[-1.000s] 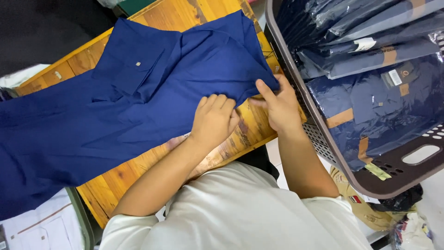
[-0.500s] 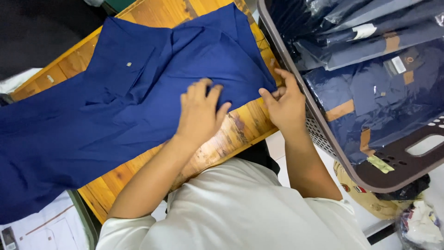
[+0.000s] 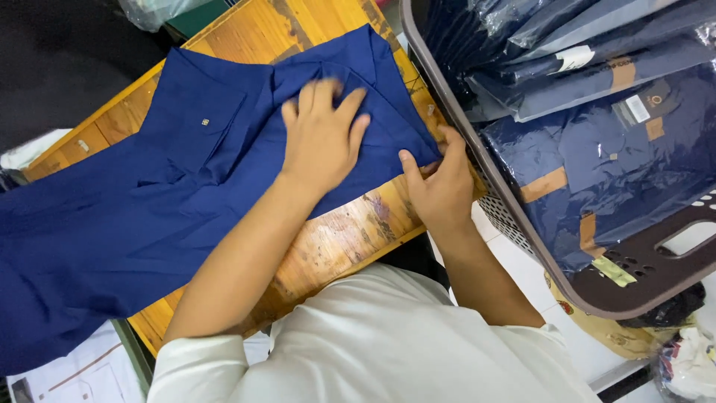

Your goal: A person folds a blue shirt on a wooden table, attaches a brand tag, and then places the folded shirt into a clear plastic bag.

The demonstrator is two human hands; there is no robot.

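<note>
Left hand [image 3: 322, 138] flat, spread on shirt [image 3: 149, 201]; right hand [image 3: 440, 186] pinches its edge beside basket [image 3: 477, 157].

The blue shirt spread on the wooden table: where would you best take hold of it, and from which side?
Probably at the folded corner of the blue shirt nearest the basket, coming from the person's right. There the cloth ends in a free point at the table edge, and the right hand pinches it there. The left hand lies flat on top, pressing the middle, which offers no edge to grasp.

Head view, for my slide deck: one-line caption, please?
Left hand flat on blue shirt; right hand pinches its edge beside basket.
</note>
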